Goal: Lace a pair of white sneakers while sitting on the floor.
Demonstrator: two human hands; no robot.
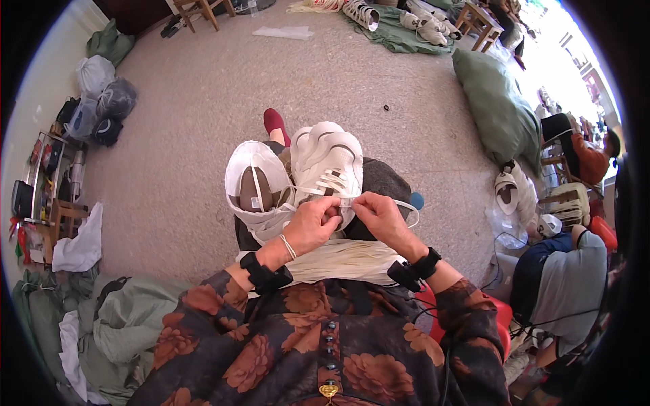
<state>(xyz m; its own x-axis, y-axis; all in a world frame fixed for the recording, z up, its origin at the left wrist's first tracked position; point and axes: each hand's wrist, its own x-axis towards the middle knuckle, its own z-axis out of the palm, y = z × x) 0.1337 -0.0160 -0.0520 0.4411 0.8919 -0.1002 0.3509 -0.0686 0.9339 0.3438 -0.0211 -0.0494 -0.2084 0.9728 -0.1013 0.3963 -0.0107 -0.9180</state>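
On my lap, a white sneaker rests with its toe pointing away from me. Beside it on the left leans a second white shoe, its opening showing a brown inside. My left hand is closed at the sneaker's lacing, fingers pinched on a white shoelace. Across from it, my right hand pinches the same lace, and a loop of lace curves out past its right side. A bundle of cream laces lies across my lap below both hands.
At right lies a big green sack, with other people seated beyond it. More shoes rest on a green cloth at the back. Bags and a shelf line the left. A red stool is near my right elbow.
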